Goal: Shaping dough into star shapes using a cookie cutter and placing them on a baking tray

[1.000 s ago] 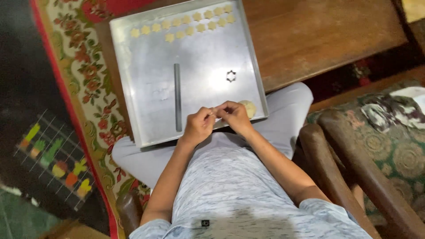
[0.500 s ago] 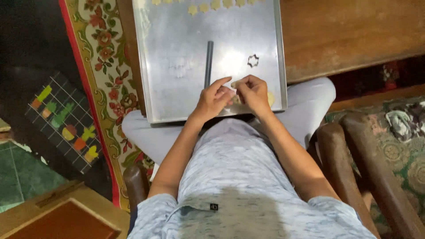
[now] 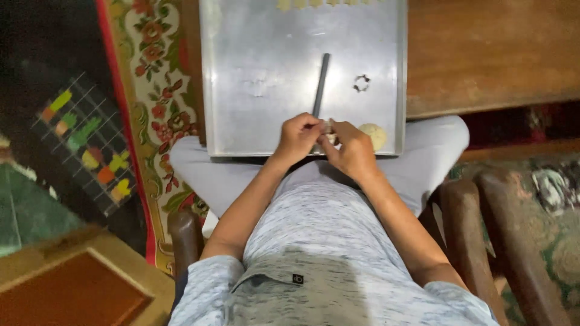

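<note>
Grey-blue mottled cloth of a short-sleeved shirt (image 3: 314,253) fills the bottom of the head view, worn by a seated person whose two bare forearms reach forward over pale grey trousers (image 3: 435,151). At the near edge of a metal baking tray (image 3: 260,121) the left hand (image 3: 297,137) and the right hand (image 3: 351,151) meet, fingers (image 3: 314,124) curled in and pinched together on a small pale piece of dough (image 3: 328,128), of which only a sliver shows between the fingertips. Just beside the right hand, touching or nearly touching its knuckles, a round ball of pale dough (image 3: 374,134) lies on the tray near its right corner. A slim grey metal rod (image 3: 321,84) runs from the left hand's fingertips away up the tray, slightly tilted. To its right, well apart from the hands, sits a small star-shaped cutter (image 3: 361,83). At the tray's far edge a row of pale cut-out pieces (image 3: 314,3) is partly cropped by the frame. The tray rests on a brown wooden bench (image 3: 483,54). Left of it hangs a flowered cloth (image 3: 163,102) with a red border; to the right, dark wooden chair arms (image 3: 477,229) flank a patterned cushion.
</note>
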